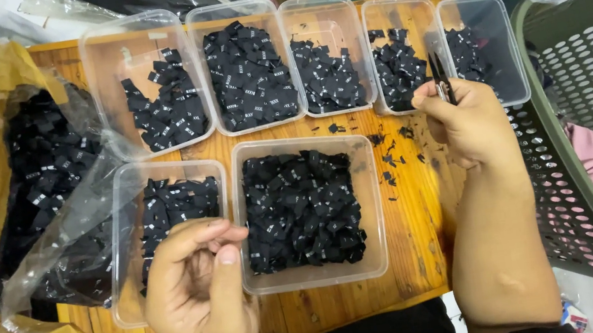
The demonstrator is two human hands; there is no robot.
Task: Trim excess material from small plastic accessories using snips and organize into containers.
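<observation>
Left hand (203, 298) curled – right hand (466, 121) pinching slim black tweezers (441, 78).

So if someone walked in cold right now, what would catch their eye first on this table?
Probably the seven clear plastic tubs of small black fabric labels, five in a back row and two in front, on the wooden table. Next, the right hand holding small black snips upright near the back right tubs, and the left hand raised over the front left tub. A plastic bag with more labels sits at left.
</observation>
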